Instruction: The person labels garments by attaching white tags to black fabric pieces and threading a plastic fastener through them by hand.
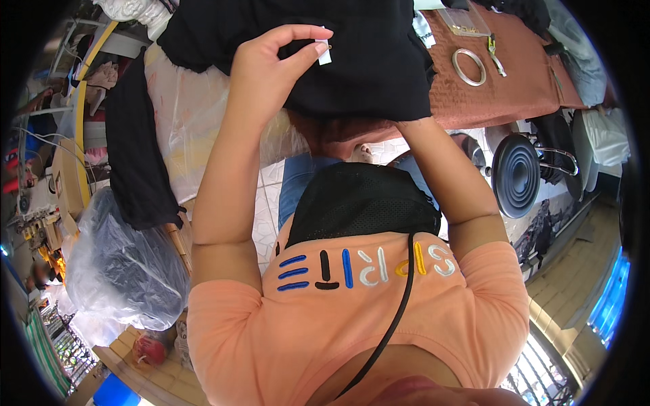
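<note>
A black garment (365, 84) lies bunched over the table in front of me. My left hand (269, 64) is above it, with thumb and forefinger pinched on a small white tag (325, 53). The tag stands out pale against the black cloth. My right forearm (443, 152) reaches up to the garment's near edge and passes under it. The cloth hides my right hand, so I cannot make out its fingers or anything they hold.
Right of the garment, a brown cloth (504, 95) covers the table. On it are a roll of tape (468, 66), thread snips (497, 55) and a clear container (467, 24) of small pieces. A black round stool (516, 176) stands right. Another black garment (137, 135) drapes at left.
</note>
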Available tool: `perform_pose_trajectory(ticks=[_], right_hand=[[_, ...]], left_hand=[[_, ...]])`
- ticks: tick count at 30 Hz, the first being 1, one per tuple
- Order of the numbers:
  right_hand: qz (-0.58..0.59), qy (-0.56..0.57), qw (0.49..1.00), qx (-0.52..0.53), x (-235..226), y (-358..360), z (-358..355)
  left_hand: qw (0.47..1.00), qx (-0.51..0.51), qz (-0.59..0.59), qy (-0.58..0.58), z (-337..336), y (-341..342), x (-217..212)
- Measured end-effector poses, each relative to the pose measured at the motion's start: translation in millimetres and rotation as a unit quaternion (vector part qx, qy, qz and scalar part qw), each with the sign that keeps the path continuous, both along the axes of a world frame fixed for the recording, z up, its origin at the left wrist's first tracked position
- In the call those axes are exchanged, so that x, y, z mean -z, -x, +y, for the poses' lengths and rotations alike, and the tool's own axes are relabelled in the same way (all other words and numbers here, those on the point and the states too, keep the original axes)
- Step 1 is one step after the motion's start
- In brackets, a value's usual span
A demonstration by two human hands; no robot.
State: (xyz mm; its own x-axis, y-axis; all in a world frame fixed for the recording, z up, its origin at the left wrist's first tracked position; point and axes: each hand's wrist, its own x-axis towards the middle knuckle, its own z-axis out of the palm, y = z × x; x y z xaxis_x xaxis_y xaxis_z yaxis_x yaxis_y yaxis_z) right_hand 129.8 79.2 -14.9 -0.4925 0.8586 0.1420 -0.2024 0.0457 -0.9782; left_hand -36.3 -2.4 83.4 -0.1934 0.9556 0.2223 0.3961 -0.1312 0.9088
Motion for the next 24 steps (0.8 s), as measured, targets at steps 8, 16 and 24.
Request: perform_pose_trajectory(ticks=[8,16,24], right_hand=[[-0.376,-0.274,0.854,-0.233,-69.7,-44.9,-34.5],[-0.250,-0.427,0.869,-0.019,-52.1,-2.0,-15.8],[-0.206,-0.494,0.844,0.046,-41.4,11.5,-13.9]], left_hand=[[0.986,0.011,-0.049,0.158,5.3,22.8,71.6],[0.983,0.042,-0.102,0.149,5.9,8.2,72.2],[0.979,0.022,-0.152,0.131,2.5,8.4,66.5]])
